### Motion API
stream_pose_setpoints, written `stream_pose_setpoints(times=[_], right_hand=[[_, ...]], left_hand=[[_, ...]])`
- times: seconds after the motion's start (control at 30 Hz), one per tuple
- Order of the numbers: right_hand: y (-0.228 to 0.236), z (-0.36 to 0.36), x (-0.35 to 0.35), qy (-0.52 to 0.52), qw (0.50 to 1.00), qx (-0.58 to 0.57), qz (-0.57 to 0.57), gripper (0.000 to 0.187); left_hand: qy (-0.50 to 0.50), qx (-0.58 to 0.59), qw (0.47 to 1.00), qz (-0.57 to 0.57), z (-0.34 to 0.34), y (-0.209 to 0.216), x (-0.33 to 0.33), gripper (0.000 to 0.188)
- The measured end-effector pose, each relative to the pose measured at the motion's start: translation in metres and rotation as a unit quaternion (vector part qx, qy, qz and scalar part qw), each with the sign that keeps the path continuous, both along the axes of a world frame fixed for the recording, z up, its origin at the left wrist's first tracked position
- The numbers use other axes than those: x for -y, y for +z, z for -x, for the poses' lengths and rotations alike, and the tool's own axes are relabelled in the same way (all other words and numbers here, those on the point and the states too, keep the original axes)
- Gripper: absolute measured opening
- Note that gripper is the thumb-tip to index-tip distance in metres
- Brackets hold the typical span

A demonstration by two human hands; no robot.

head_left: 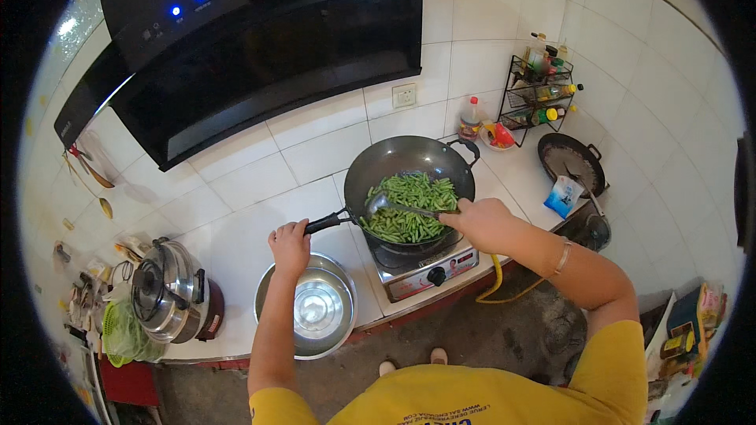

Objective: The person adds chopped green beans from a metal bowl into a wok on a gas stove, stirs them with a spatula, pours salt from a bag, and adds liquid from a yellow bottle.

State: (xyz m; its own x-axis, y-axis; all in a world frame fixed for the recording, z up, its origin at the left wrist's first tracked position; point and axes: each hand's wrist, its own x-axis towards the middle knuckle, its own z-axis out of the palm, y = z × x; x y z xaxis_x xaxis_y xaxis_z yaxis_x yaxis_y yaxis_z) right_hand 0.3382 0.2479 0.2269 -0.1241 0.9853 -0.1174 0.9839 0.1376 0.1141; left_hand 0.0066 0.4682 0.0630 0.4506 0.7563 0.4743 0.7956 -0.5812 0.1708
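Observation:
A dark wok (370, 165) sits on a single-burner gas stove (435, 275), holding a heap of cut green beans (413, 189). My left hand (290, 246) is closed near the end of the wok's black handle (327, 222), at the wok's left. My right hand (482, 224) grips a metal ladle (379, 205) over the wok's right rim. The ladle's bowl rests among the beans at the left of the heap, and its shaft crosses them. Part of the ladle's handle is hidden inside my right hand.
A metal basin (346, 311) stands left of the stove, under my left forearm. Farther left is a steel pot (175, 299). To the right are a bottle rack (539, 94), a second dark pan (563, 153) and a blue-white packet (564, 195). A yellow hose (496, 283) hangs below the stove.

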Motion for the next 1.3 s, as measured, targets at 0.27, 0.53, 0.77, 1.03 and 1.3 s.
stream_pose_setpoints(times=[0.27, 0.53, 0.77, 1.03, 1.3], right_hand=[[0.081, -0.028, 0.065, -0.037, 0.997, -0.070, -0.017, 0.037], [0.021, 0.004, 0.042, -0.097, 0.992, -0.035, 0.068, 0.031], [0.043, -0.041, 0.036, -0.073, 0.996, 0.015, -0.050, 0.040], [0.036, -0.068, 0.032, -0.108, 0.990, 0.089, 0.011, 0.036], [-0.015, -0.117, 0.007, -0.132, 0.985, -0.083, -0.074, 0.035]], left_hand=[[-0.010, -0.010, 1.000, -0.011, -0.002, 0.005, 0.003, 0.042], [-0.026, -0.004, 1.000, 0.006, -0.003, 0.004, -0.001, 0.043], [-0.021, 0.006, 0.999, -0.024, 0.005, 0.003, -0.002, 0.052], [-0.025, 0.042, 0.998, 0.034, 0.016, -0.006, -0.004, 0.054], [-0.013, 0.041, 0.999, -0.004, 0.013, -0.003, -0.002, 0.051]])
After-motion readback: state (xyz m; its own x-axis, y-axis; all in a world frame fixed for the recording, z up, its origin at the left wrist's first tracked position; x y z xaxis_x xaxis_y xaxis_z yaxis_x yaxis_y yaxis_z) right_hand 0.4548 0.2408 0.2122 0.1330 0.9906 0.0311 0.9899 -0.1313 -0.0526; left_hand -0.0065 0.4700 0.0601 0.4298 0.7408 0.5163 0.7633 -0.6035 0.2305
